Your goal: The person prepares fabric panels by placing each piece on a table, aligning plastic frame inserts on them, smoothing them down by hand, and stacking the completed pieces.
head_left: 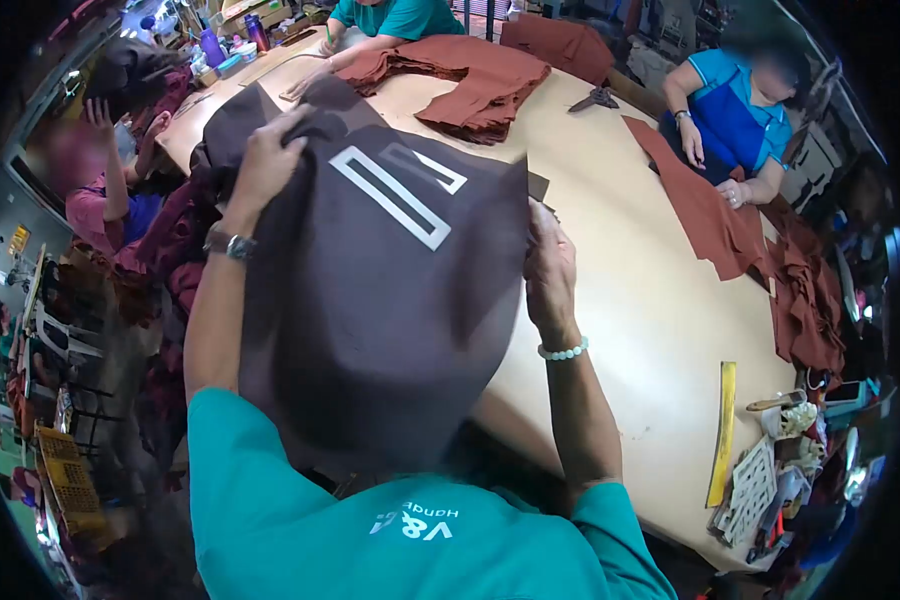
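Note:
A large dark brown fabric piece (pixel 370 300) hangs in front of my chest, held up above the table's near edge. On it is a long white rectangular outline (pixel 390 198), with a second, partly seen white outline (pixel 440 172) beside it. My left hand (pixel 272 160) grips the upper left part of the fabric, fingers closed over a fold. At the right edge, my right hand (pixel 552 260) pinches the cloth, its fingertips partly hidden behind it. The fabric's lower part drapes down toward my shirt and is slightly blurred.
Stacked rust-brown fabric (pixel 480 85) lies on the wide table (pixel 650 390). A person at the right handles a rust fabric piece (pixel 695 200); others are at the far side and left. A yellow ruler (pixel 722 435) and a white plastic basket (pixel 748 490) are at the right edge.

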